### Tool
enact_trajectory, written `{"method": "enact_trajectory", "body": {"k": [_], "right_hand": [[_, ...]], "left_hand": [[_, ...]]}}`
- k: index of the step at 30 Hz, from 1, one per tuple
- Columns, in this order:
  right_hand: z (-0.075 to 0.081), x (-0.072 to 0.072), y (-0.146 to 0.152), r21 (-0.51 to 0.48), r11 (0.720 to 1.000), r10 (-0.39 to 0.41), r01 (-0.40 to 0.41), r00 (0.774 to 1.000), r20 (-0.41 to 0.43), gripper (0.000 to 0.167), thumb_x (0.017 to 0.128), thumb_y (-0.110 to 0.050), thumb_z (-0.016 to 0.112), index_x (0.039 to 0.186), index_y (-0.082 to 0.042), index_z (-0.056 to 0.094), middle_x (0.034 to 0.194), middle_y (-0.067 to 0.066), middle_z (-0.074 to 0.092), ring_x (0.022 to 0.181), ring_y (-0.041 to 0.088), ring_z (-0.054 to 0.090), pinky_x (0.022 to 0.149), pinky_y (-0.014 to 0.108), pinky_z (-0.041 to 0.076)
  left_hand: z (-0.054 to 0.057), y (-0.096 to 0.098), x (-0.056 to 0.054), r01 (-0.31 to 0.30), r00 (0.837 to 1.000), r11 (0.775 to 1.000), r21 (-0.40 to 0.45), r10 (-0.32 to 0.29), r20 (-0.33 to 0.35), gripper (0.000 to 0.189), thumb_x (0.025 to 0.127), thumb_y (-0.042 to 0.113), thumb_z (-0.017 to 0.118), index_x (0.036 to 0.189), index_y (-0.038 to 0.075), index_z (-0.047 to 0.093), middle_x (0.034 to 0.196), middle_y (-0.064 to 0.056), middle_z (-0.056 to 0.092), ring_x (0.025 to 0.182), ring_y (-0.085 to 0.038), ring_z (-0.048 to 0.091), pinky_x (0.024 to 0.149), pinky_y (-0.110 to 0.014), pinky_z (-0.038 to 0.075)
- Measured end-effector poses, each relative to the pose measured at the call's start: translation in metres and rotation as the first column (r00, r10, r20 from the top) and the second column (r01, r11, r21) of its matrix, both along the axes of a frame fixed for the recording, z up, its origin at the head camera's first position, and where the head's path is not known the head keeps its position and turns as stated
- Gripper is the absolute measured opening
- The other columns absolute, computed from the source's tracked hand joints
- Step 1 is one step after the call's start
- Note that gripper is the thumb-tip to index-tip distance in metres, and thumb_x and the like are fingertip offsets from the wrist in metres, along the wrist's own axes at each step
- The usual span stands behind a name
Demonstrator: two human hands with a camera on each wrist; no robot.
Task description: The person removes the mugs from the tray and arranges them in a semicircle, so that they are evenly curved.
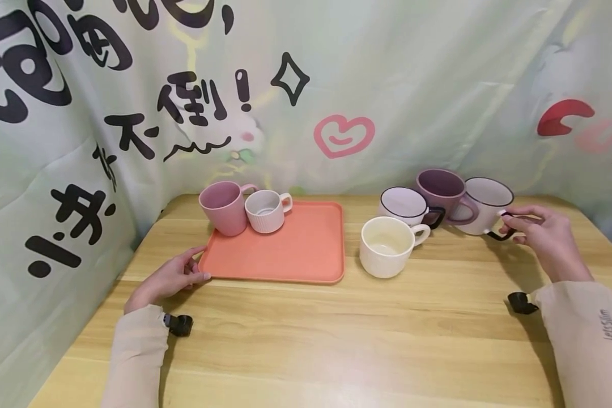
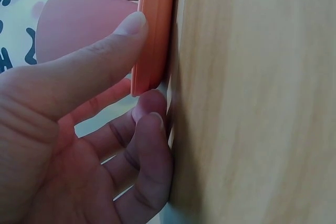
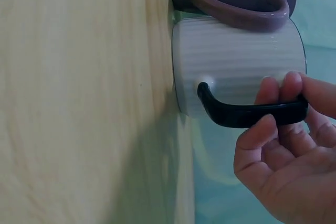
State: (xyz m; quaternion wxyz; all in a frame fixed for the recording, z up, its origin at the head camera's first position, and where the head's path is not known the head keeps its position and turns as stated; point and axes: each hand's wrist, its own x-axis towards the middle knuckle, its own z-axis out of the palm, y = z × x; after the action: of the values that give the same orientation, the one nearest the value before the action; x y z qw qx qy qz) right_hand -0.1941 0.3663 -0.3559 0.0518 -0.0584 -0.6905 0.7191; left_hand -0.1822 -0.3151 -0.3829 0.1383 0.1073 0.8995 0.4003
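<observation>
In the head view my left hand (image 1: 175,276) holds the left front corner of an orange tray (image 1: 306,258). Its thumb lies on the tray's front edge (image 2: 153,35), and the index finger reaches along the left side. A pink mug (image 1: 224,212) and a small ribbed white cup (image 1: 266,214) stand upright at the back left of that tray. Over at the right, my right hand (image 1: 551,235) pinches the black handle (image 3: 241,115) of a white ribbed mug (image 3: 231,59) between thumb and fingers. This mug stands upright, close beside a purple mug (image 1: 441,195).
A cream mug (image 1: 382,255) stands right of the tray, in front of a white mug with a dark rim (image 1: 399,208). The wooden table (image 1: 336,345) reaches back to a printed curtain (image 1: 413,85), which also hangs along the left.
</observation>
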Motion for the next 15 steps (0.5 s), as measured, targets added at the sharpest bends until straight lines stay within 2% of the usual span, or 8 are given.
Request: {"method": "enact_trajectory", "body": {"k": [6,11,15], "right_hand": [[-0.0001,0.0032,0.0047,-0.060,0.997,0.052,-0.053,0.999,-0.011,0.027,0.099,0.003,0.062,0.093,-0.017,0.078,0.081,0.000,0.074,0.076,0.007,0.070,0.063,0.021,0.055],[0.0000,0.0041,0.0059,-0.043,0.996,0.078,-0.078,0.997,-0.003,0.027,0.099,0.003,0.061,0.095,-0.019,0.077,0.084,-0.001,0.074,0.078,0.006,0.070,0.066,0.021,0.055],[-0.0008,0.0037,0.0057,-0.023,0.996,0.089,-0.089,0.996,-0.028,0.028,0.099,0.003,0.061,0.096,-0.020,0.077,0.085,-0.002,0.074,0.079,0.005,0.069,0.066,0.021,0.055]], "left_hand": [[-0.0015,0.0009,-0.0029,0.013,1.000,1.000,-0.003,-0.013,-0.024,0.075,0.097,0.009,0.070,0.153,-0.014,0.025,0.087,-0.009,0.054,0.068,-0.016,0.051,0.060,-0.026,0.047],[-0.0008,0.0004,-0.0008,0.009,1.000,1.000,0.001,-0.009,-0.020,0.075,0.097,0.007,0.070,0.152,-0.014,0.025,0.086,-0.009,0.053,0.067,-0.016,0.050,0.060,-0.026,0.046],[0.0002,-0.0006,0.0009,0.004,1.000,1.000,-0.005,-0.004,-0.021,0.075,0.096,0.008,0.070,0.152,-0.015,0.026,0.087,-0.009,0.053,0.068,-0.017,0.051,0.060,-0.027,0.047]]}}
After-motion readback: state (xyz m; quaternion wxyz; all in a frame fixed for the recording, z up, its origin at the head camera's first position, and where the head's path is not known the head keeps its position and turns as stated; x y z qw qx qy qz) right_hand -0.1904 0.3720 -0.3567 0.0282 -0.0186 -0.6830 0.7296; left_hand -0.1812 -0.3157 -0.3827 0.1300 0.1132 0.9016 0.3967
